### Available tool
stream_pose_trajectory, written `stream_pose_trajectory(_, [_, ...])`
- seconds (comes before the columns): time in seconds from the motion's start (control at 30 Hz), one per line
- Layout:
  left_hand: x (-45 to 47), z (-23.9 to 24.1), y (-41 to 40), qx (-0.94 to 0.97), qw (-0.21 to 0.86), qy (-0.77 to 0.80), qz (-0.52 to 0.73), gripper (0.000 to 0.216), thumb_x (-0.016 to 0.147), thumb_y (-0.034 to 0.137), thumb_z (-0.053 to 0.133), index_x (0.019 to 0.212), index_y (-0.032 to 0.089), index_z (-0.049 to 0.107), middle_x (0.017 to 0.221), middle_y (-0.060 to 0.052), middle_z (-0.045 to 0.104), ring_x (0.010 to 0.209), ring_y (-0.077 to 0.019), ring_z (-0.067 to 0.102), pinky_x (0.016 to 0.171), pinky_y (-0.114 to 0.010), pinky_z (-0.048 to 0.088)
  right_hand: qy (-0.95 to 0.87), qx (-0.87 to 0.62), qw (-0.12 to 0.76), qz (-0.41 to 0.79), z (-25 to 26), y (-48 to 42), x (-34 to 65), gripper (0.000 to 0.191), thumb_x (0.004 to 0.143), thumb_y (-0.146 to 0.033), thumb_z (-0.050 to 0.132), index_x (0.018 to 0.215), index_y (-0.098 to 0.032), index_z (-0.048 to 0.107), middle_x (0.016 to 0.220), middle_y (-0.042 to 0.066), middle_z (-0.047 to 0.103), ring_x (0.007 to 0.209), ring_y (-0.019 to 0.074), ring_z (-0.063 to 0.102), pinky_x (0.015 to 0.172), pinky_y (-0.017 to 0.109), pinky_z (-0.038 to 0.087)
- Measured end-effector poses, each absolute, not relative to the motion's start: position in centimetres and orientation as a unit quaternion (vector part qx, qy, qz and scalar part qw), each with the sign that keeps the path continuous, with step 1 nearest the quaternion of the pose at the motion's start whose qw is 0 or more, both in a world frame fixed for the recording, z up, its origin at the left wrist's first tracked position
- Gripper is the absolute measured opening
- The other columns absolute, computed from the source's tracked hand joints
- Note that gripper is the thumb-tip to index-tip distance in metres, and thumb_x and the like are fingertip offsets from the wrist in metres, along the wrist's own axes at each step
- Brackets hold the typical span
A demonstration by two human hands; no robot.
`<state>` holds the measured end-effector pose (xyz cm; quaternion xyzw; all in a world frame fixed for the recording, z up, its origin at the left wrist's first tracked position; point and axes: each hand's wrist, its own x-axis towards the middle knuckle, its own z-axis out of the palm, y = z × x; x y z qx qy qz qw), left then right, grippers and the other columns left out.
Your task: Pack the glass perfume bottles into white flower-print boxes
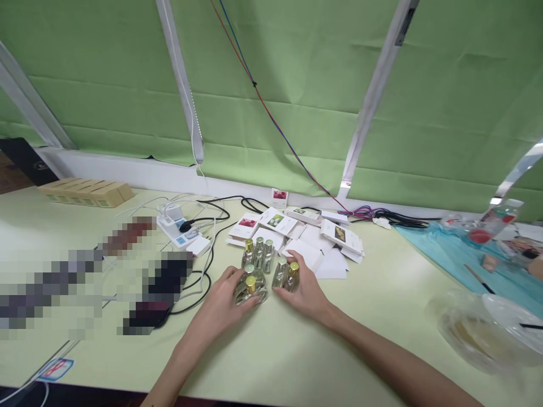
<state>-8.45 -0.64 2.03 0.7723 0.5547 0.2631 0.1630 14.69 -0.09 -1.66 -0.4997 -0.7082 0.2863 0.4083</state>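
Several small clear glass bottles with gold caps (259, 255) stand in a cluster on the pale green table (297, 350). My left hand (220, 308) curls around two bottles lying or tilted at the cluster's near side (251, 287). My right hand (306, 291) wraps around two upright bottles (286, 274) on the right. Three more bottles stand just behind, untouched.
Small white cartons with flower pictures (297, 229) lie scattered behind the bottles. A power strip with cables (182, 229) sits to the left, cardboard boxes (87, 192) at far left. Clear plastic containers (487, 333) and a blue sheet (449, 249) lie right. Green blinds hang behind.
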Motion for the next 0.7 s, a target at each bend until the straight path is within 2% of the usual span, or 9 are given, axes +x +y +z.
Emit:
stream_pose_trajectory(0.27, [-10.9, 3.9, 1.0, 0.827, 0.211, 0.48, 0.203, 0.045, 0.079, 0.051, 0.069, 0.114, 0.024, 0.066, 0.11, -0.007, 0.068, 0.089, -0.0238, 0.064, 0.074, -0.029, 0.05, -0.709, -0.477, 0.405, 0.325, -0.8, 0.5, 14.7, 0.089, 0.076, -0.031, 0.077, 0.148, -0.026, 0.026, 0.134, 0.011, 0.056, 0.111, 0.0236, 0.063, 0.097, 0.042, 0.051])
stream_pose_trajectory(0.47, [-11.5, 3.1, 2.2, 0.822, 0.199, 0.483, 0.226, 0.047, 0.077, 0.05, 0.071, 0.116, 0.023, 0.067, 0.112, -0.008, 0.069, 0.087, -0.0237, 0.064, 0.074, -0.03, 0.051, -0.706, -0.482, 0.407, 0.322, -0.9, 0.6, 14.4, 0.088, 0.075, -0.032, 0.077, 0.148, -0.025, 0.028, 0.135, 0.012, 0.056, 0.114, 0.025, 0.063, 0.101, 0.043, 0.05])
stream_pose_trajectory(0.6, [-11.5, 3.1, 2.4, 0.81, 0.224, 0.486, 0.239, 0.059, 0.076, 0.043, 0.073, 0.13, 0.026, 0.059, 0.123, -0.008, 0.063, 0.08, -0.0192, 0.062, 0.074, -0.03, 0.052, -0.703, -0.492, 0.41, 0.311, -1.2, 0.6, 14.2, 0.09, 0.076, -0.032, 0.077, 0.149, -0.025, 0.026, 0.138, 0.012, 0.057, 0.121, 0.0276, 0.06, 0.105, 0.046, 0.047])
stream_pose_trajectory(0.7, [-11.5, 3.2, 2.4, 0.792, 0.219, 0.507, 0.26, 0.072, 0.072, 0.044, 0.077, 0.137, 0.028, 0.053, 0.129, -0.009, 0.056, 0.086, -0.0198, 0.062, 0.073, -0.029, 0.052, -0.699, -0.499, 0.41, 0.306, -1.3, 0.7, 14.2, 0.091, 0.076, -0.033, 0.078, 0.15, -0.025, 0.025, 0.138, 0.012, 0.059, 0.12, 0.0272, 0.062, 0.105, 0.046, 0.047])
